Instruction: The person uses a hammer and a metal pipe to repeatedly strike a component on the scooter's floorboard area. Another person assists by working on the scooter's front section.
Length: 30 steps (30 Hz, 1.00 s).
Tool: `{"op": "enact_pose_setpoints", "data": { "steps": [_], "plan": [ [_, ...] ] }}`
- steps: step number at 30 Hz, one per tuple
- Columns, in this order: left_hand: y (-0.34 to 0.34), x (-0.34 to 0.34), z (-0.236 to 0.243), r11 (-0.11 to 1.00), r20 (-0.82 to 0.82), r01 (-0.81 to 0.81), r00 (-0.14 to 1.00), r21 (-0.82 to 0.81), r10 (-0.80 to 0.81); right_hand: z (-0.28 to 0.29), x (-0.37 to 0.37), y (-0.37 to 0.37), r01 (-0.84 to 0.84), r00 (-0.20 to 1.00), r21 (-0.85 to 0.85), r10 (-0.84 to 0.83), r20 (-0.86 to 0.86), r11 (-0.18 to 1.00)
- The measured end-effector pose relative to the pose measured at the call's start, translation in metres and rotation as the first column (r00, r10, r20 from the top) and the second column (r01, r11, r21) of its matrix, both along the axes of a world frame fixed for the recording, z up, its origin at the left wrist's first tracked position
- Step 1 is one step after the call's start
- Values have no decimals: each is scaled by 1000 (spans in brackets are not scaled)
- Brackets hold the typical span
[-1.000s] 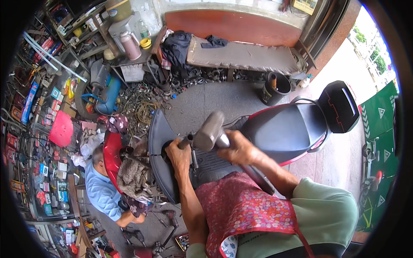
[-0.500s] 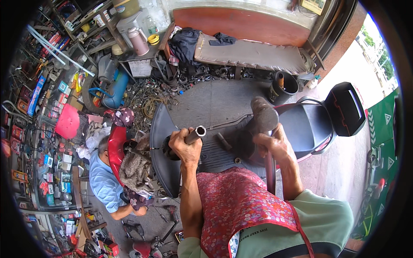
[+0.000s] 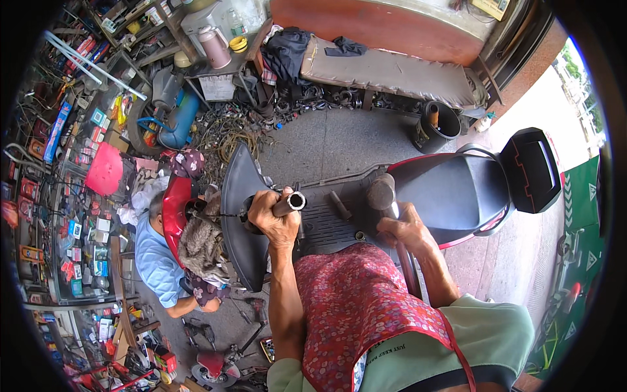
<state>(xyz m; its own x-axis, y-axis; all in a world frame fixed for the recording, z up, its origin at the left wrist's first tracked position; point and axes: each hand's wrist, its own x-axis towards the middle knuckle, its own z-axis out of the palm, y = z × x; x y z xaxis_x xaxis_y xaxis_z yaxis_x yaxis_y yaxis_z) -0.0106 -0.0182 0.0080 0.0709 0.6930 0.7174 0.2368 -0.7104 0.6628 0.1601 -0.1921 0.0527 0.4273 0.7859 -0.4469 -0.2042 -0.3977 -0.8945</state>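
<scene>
My left hand is closed around a metal tube, its hollow end facing up. It is beside the dark front shield of a scooter. My right hand grips the handle of a hammer, whose head hangs over the scooter's footboard, to the right of the tube and apart from it. On the footboard lie a short dark rod and a small ring-shaped piece. The tube's lower end is hidden behind my left hand.
At the scooter's front left, a person in a blue shirt sits low. The scooter's seat and open rear box extend right. A black bucket stands behind it. Tools lie on the floor; a cluttered glass cabinet is left.
The hammer head has come down and a little to the left, along with my right hand. My left hand and the tube have shifted slightly left. The whole view has tilted a little.
</scene>
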Motion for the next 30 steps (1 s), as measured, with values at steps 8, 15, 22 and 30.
{"op": "enact_pose_setpoints", "data": {
  "steps": [8,15,22,30],
  "plan": [
    [2,-3,-4,1000,-10,6,1000,13,-6,-43,2,-16,-85,996,-147,89,22,985],
    [13,-10,-30,1000,23,-14,1000,-11,14,-77,1,-37,-178,984,-289,177,-29,941],
    [15,-15,-38,1000,-9,-24,1000,-19,24,-109,0,-57,-224,969,-357,245,14,907],
    [21,-17,-45,988,-20,-80,997,-132,78,-111,-2,-56,-282,931,-387,348,111,878]
  ]
}}
